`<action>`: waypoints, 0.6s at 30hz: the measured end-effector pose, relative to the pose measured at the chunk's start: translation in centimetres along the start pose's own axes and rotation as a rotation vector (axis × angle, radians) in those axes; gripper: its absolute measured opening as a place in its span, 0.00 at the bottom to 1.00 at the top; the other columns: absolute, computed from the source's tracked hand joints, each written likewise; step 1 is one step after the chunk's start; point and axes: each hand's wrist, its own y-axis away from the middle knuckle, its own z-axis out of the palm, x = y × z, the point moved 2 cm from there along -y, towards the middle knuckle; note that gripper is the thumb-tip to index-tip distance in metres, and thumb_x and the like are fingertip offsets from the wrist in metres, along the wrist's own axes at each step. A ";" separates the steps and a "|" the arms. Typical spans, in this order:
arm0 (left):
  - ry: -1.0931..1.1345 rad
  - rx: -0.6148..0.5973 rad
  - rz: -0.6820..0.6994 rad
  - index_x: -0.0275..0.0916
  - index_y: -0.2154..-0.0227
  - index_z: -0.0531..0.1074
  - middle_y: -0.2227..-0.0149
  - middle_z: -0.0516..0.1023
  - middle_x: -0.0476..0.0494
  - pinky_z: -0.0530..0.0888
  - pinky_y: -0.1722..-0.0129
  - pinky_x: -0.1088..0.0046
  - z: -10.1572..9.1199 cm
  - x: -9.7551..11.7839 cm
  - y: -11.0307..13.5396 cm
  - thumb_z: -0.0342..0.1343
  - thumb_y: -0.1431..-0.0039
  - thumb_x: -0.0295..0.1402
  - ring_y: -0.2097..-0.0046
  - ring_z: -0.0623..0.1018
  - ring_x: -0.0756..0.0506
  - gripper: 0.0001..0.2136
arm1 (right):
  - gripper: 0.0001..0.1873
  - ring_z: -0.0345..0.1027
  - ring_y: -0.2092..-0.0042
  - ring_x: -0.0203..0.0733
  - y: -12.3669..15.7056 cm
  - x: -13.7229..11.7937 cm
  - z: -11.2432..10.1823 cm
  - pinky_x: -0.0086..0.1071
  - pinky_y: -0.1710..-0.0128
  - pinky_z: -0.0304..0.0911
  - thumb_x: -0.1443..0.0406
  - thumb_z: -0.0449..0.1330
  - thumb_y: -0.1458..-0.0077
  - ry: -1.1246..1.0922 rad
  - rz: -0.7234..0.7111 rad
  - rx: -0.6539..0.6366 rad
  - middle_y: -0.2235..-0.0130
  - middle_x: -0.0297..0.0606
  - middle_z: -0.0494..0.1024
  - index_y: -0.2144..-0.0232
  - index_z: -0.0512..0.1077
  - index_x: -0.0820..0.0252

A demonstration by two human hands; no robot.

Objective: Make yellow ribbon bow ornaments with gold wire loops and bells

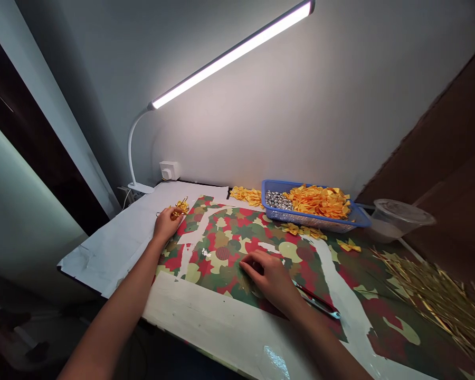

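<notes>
Left hand (167, 222) and right hand (266, 270) are held curled, whether gripping cannot be told, the former at clustered, shiny gold wiry pieces (183, 205) left of the blue rectangular plastic basket (301, 215), the latter in front of it, and neighbouring pieces could be scattered if one were tugged.

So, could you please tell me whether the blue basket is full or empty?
Partly full: the blue basket holds yellow bows and silver pieces, but bare blue shows at its right end.
</notes>
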 end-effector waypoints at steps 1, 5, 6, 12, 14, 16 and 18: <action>0.013 -0.001 -0.019 0.36 0.68 0.74 0.62 0.77 0.44 0.71 0.51 0.58 -0.1 -0.3 -0.2 0.60 0.44 0.35 0.57 0.76 0.43 0.07 | 0.09 0.68 0.69 0.42 0.0 0.0 0.0 0.33 0.70 0.59 0.64 0.53 0.45 0.000 -0.001 0.000 0.72 0.37 0.76 0.75 0.69 0.57; 0.130 0.082 -0.105 0.34 0.61 0.72 0.60 0.76 0.43 0.75 0.59 0.63 -0.4 -0.7 -1.0 0.54 0.38 0.35 0.60 0.76 0.46 0.09 | 0.10 0.67 0.70 0.42 0.1 -0.2 -0.1 0.32 0.70 0.59 0.64 0.52 0.45 -0.003 -0.002 0.001 0.72 0.37 0.76 0.76 0.69 0.57; 0.174 0.105 -0.127 0.34 0.60 0.71 0.60 0.76 0.43 0.75 0.60 0.64 -0.4 -0.7 -1.1 0.53 0.37 0.36 0.60 0.76 0.47 0.10 | 0.10 0.67 0.70 0.42 0.1 -0.2 -0.1 0.32 0.70 0.59 0.64 0.52 0.45 -0.004 -0.001 0.002 0.72 0.37 0.75 0.76 0.69 0.57; 0.430 0.140 -0.243 0.33 0.60 0.71 0.62 0.76 0.43 0.76 0.61 0.65 -0.2 -0.1 -1.3 0.51 0.36 0.39 0.63 0.77 0.47 0.13 | 0.10 0.66 0.71 0.41 0.1 -0.3 -0.2 0.32 0.70 0.59 0.64 0.52 0.45 -0.002 -0.003 0.005 0.73 0.37 0.74 0.77 0.68 0.57; 0.484 0.132 -0.265 0.33 0.61 0.72 0.63 0.77 0.43 0.76 0.60 0.64 -0.3 0.1 -1.3 0.50 0.36 0.41 0.62 0.78 0.47 0.15 | 0.10 0.66 0.71 0.41 0.1 -0.4 -0.2 0.32 0.70 0.59 0.64 0.52 0.45 -0.002 -0.007 0.005 0.73 0.37 0.74 0.76 0.68 0.57; 0.517 0.128 -0.272 0.33 0.62 0.73 0.64 0.79 0.43 0.75 0.58 0.63 -0.5 0.4 -1.2 0.47 0.35 0.43 0.62 0.79 0.46 0.17 | 0.10 0.66 0.71 0.41 0.0 -0.4 -0.2 0.32 0.70 0.59 0.64 0.52 0.45 -0.002 -0.012 0.006 0.73 0.37 0.74 0.76 0.68 0.57; 0.528 0.132 -0.262 0.34 0.62 0.74 0.64 0.80 0.41 0.74 0.56 0.64 -0.8 0.8 -1.1 0.43 0.34 0.43 0.61 0.79 0.46 0.19 | 0.10 0.66 0.71 0.41 0.0 -0.3 -0.2 0.32 0.70 0.59 0.64 0.52 0.45 -0.001 -0.015 0.008 0.73 0.36 0.74 0.76 0.68 0.57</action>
